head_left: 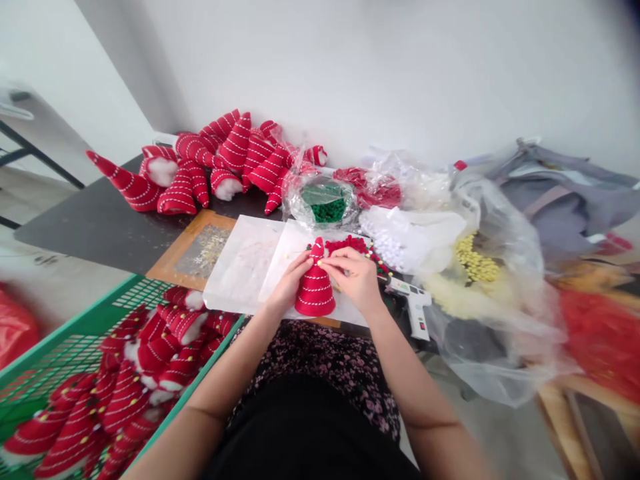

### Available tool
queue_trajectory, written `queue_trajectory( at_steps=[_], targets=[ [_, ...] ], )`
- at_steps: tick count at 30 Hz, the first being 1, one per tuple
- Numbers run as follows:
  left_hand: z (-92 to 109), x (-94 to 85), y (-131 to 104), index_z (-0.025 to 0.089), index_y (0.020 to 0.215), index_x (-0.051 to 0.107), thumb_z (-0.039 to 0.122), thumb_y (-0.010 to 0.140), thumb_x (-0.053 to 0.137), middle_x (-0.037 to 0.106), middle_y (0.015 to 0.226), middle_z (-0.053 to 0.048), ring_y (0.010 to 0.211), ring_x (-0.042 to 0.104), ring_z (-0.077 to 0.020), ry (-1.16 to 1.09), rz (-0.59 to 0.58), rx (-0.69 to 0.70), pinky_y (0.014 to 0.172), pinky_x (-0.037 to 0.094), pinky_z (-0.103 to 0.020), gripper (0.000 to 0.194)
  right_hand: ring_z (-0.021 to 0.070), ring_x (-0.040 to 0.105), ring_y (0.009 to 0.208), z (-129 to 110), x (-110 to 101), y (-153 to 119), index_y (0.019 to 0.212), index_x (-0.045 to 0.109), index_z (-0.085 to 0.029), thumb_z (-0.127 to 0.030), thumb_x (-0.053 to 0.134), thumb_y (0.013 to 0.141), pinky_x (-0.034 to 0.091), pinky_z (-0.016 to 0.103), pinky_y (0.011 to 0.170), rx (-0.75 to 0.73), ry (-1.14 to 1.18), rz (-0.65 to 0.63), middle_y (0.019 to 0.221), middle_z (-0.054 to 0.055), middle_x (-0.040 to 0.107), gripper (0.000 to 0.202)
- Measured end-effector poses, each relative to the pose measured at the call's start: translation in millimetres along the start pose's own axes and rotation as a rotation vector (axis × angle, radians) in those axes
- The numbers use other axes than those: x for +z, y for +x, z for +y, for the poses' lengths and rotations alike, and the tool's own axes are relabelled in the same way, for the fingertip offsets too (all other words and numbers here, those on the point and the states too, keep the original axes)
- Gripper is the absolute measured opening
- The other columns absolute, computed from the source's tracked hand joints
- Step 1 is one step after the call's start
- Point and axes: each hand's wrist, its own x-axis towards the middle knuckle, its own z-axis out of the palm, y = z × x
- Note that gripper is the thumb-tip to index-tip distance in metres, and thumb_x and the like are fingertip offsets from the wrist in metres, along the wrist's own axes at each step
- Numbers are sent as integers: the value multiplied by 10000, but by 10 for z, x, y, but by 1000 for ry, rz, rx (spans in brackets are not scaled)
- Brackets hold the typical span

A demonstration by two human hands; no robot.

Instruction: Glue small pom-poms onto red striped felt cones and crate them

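A red cone hat with white stitched stripes [315, 297] stands upright in front of me, wide end down. My left hand [291, 279] grips its left side near the upper half. The fingertips of my right hand [356, 275] pinch a small yellow pom-pom [321, 264] against the cone's upper right side. Behind my right hand lies a pile of small red pom-poms [345, 245] with some green ones at its edge. A white glue gun [416, 308] rests to the right of that hand. White sheets [245, 263] lie beneath the work.
Many striped red cones [235, 150] are heaped at the back left. A green crate [90, 330] at lower left holds cones with pom-poms. Bags of green [327, 203], white [387, 240] and yellow pom-poms [475, 260] line the back and right. A wooden-framed panel [173, 257] lies left.
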Motion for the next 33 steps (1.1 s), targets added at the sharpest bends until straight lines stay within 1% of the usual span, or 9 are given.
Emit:
queue_trajectory(
  at_steps=[3, 6, 10, 13, 19, 21, 25, 30, 33],
  targets=[
    [20, 10, -8, 209, 1076, 809, 396, 709, 925, 821, 1074, -66, 1046, 741, -293, -11, 3, -6, 927, 548, -358, 428, 233, 731, 987, 24, -164, -115, 1093, 862, -280, -275, 647, 1010, 631, 367, 839, 3, 32, 25, 1069, 85, 735, 231],
    [34, 18, -4, 208, 1065, 812, 398, 690, 932, 823, 1032, -56, 989, 745, -279, -17, 24, -16, 884, 553, -346, 438, 225, 736, 966, 64, -221, -252, 1127, 849, -288, -301, 639, 1009, 640, 365, 816, 75, 85, -34, 1088, 86, 730, 241],
    [37, 19, 7, 200, 1075, 806, 391, 704, 914, 824, 1027, -57, 994, 743, -279, -3, 29, -15, 891, 551, -348, 431, 229, 749, 828, 118, -78, -362, 1026, 802, -264, -364, 751, 925, 645, 361, 757, 213, 174, -30, 939, 66, 781, 151],
    [37, 12, 4, 214, 1067, 802, 393, 718, 900, 823, 1024, -50, 1011, 744, -290, 11, 28, -20, 896, 556, -359, 404, 242, 757, 791, 134, 18, -376, 950, 761, -266, -393, 777, 887, 631, 357, 719, 250, 143, -23, 886, 58, 798, 143],
    [45, 20, -21, 199, 1093, 801, 408, 727, 895, 826, 1037, -61, 984, 760, -292, -13, 34, -24, 877, 579, -365, 432, 226, 746, 753, 258, -147, -407, 925, 751, -241, -267, 668, 963, 593, 339, 730, 202, -126, 0, 903, 64, 807, 94],
    [47, 32, -25, 203, 1083, 799, 409, 720, 899, 827, 1008, -52, 957, 766, -286, -23, 37, -30, 869, 585, -364, 430, 227, 736, 743, 329, -203, -447, 923, 751, -227, -212, 679, 956, 584, 345, 745, 210, -286, -105, 915, 71, 805, 80],
    [52, 50, -25, 208, 1080, 785, 415, 707, 901, 823, 974, -39, 954, 768, -279, -11, 66, -43, 901, 578, -366, 442, 265, 759, 919, 404, -177, -533, 941, 758, -201, -163, 698, 958, 583, 349, 839, 215, -523, -325, 973, 99, 790, 73],
    [49, 62, -23, 206, 1083, 787, 411, 686, 907, 820, 995, -45, 957, 754, -269, 35, 82, -38, 895, 565, -350, 462, 275, 754, 979, 409, -67, -564, 1015, 766, -184, -155, 678, 978, 580, 347, 862, 221, -614, -366, 1018, 114, 768, 100],
    [28, 59, -19, 206, 1092, 787, 406, 695, 903, 818, 1030, -55, 978, 748, -271, 55, 88, -26, 892, 561, -347, 459, 266, 751, 941, 405, -56, -563, 969, 765, -191, -143, 676, 973, 578, 334, 817, 188, -593, -344, 977, 104, 765, 101]
  ],
)
